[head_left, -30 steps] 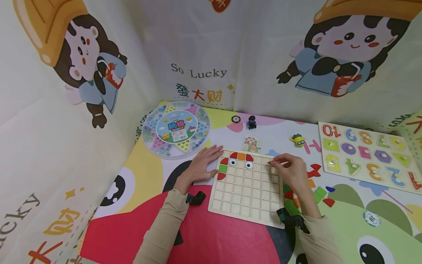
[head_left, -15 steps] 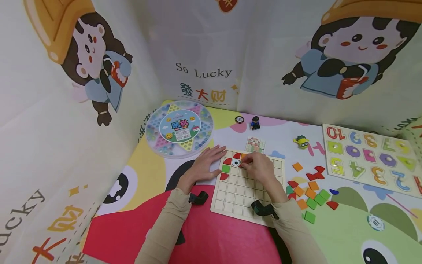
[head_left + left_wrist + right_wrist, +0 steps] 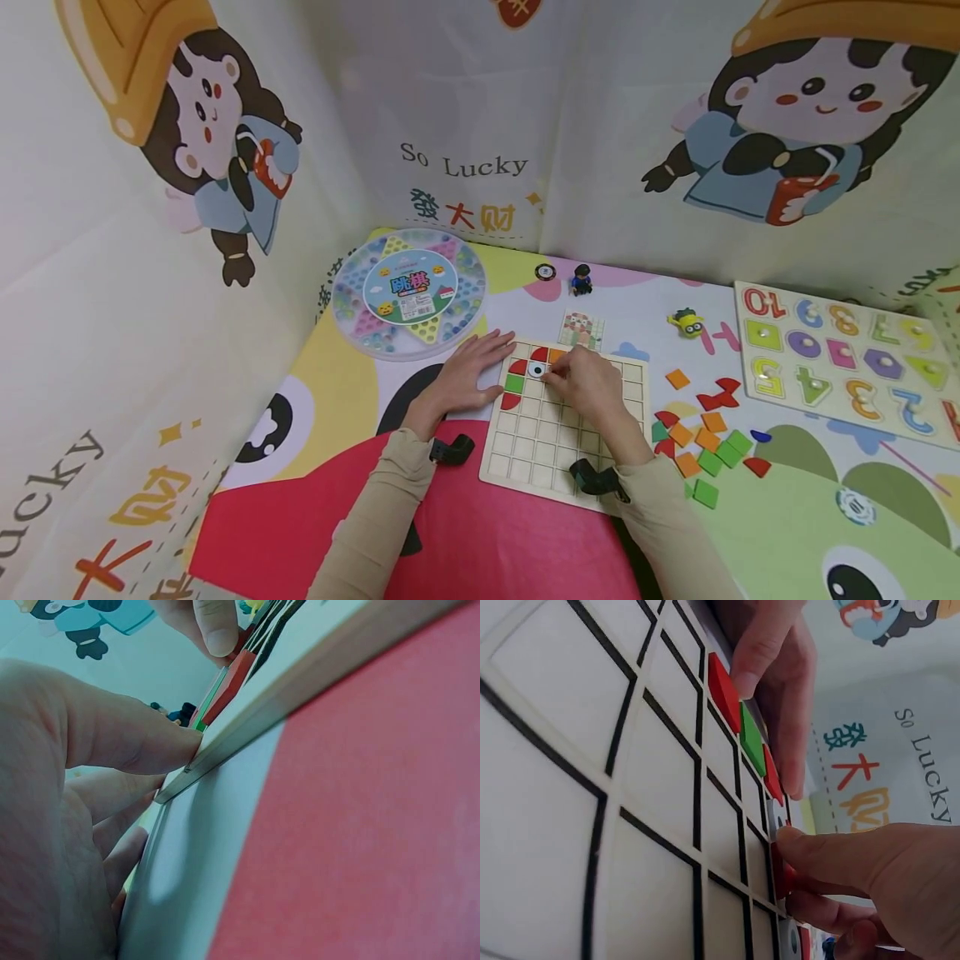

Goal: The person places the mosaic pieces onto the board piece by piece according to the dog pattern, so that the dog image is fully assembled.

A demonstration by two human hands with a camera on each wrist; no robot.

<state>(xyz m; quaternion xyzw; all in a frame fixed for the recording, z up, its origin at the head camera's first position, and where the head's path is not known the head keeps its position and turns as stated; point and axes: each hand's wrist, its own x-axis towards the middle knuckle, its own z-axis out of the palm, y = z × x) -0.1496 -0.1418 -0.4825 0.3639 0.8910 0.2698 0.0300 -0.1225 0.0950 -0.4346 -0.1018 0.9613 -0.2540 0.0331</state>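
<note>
A square wooden grid board point(image 3: 536, 446) lies on the table with coloured tiles in its far-left cells. Among them are a green square point(image 3: 514, 383), a red quarter-round tile point(image 3: 510, 402) and a white eye tile point(image 3: 536, 370). My left hand point(image 3: 467, 373) rests at the board's left edge, fingers extended and thumb touching the rim. Over the cells beside the eye tile, my right hand point(image 3: 592, 382) pinches a red tile point(image 3: 783, 871) between thumb and finger. The right hand hides part of an orange tile point(image 3: 556, 356) and a second eye tile point(image 3: 789, 939).
Loose orange, green and red tiles point(image 3: 707, 439) lie right of the board. A small patterned card point(image 3: 581, 330) sits behind it. Further out are a round Chinese checkers set point(image 3: 408, 342), a toy figure point(image 3: 581, 280), a yellow toy point(image 3: 686, 322) and a number puzzle board point(image 3: 817, 342).
My right hand has moved left across the board with the red tile, stopping beside the eye tile. Over the last half second it has barely moved. The left hand stays at the edge.
</note>
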